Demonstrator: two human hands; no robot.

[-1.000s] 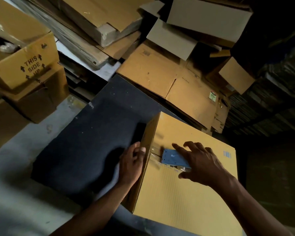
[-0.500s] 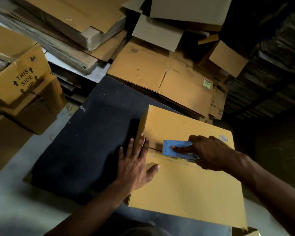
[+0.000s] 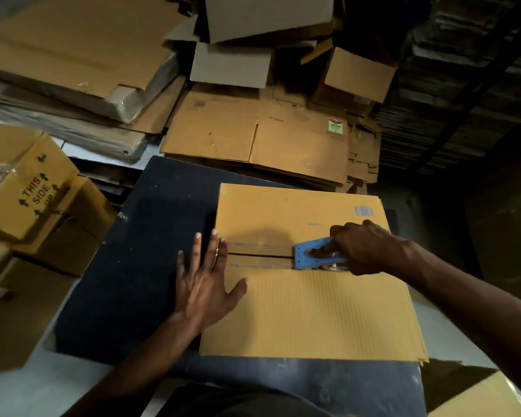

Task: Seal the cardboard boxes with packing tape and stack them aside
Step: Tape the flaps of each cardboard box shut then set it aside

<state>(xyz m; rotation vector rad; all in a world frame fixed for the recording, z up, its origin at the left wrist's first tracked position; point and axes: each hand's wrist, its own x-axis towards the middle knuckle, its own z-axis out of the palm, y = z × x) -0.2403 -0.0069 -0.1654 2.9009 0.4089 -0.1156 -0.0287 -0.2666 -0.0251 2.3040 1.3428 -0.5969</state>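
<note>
Fingers [image 3: 322,251] of my right hand [image 3: 364,248] clench the blue plastic tape dispenser [image 3: 316,253] midway along the seam of the closed yellow-brown cardboard box [image 3: 307,311]; my left hand [image 3: 203,284] lies flat, released, over its left edge. Drifting off-seam would wrinkle the tape. 1 dark mat [image 3: 133,266] offers room leftward.

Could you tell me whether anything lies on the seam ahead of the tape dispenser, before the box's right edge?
Nothing visible does. The right hand holds the dispenser on the box, and that hand hides the seam beyond it.
</note>
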